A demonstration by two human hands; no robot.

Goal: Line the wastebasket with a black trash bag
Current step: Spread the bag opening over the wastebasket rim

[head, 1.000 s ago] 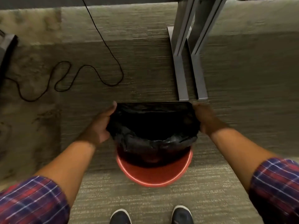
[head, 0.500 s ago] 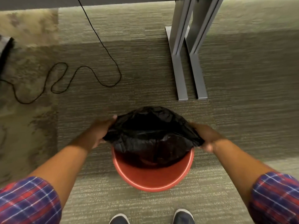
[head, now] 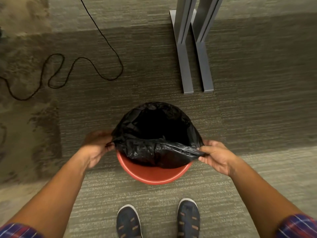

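A round red wastebasket (head: 154,177) stands on the carpet just ahead of my shoes. A black trash bag (head: 157,143) sits in its mouth, draped over the far rim and sides, while the near red rim is bare. My left hand (head: 97,148) pinches the bag's edge at the basket's left side. My right hand (head: 217,157) pinches the near edge of the bag at the right side, holding it slightly above the rim. The inside of the bag is dark and its depth is hidden.
Two grey metal desk legs (head: 193,54) with flat feet stand beyond the basket to the right. A black cable (head: 82,66) snakes over the carpet at the far left. My two dark shoes (head: 157,220) are at the bottom edge.
The bag has been lowered and spread over the basket's far rim. Both hands have moved down and toward me along the sides, still gripping the bag's edge.
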